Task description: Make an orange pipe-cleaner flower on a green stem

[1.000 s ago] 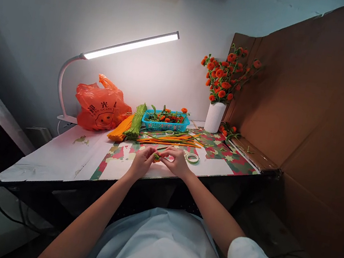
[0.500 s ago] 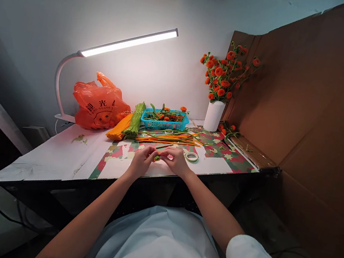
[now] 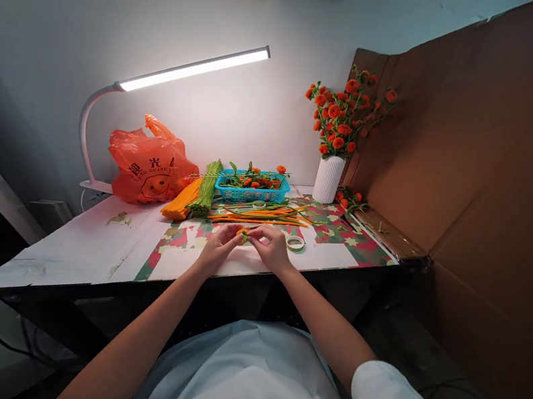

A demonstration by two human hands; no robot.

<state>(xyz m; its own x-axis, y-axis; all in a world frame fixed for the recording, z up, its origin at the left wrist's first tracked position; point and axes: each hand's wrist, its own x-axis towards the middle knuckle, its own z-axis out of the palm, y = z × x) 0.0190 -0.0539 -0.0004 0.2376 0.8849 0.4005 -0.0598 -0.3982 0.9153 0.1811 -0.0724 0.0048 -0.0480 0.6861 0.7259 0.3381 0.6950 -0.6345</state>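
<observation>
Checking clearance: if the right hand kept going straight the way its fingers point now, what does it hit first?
The right hand points left toward the left hand. First contact would be the small orange-and-green piece pinched between both hands, then the left fingertips right behind it. Depth is hard to judge, but the hands look nearly touching.

Your left hand [image 3: 217, 250] & right hand [image 3: 272, 249]: bare, no gloves, rings or watch. Forearms bare to above elbow. You wear pale blue-white short-sleeve top; sleeve hems at 5 & 7 o'clock; small dark speck on front, 6 o'clock.
</observation>
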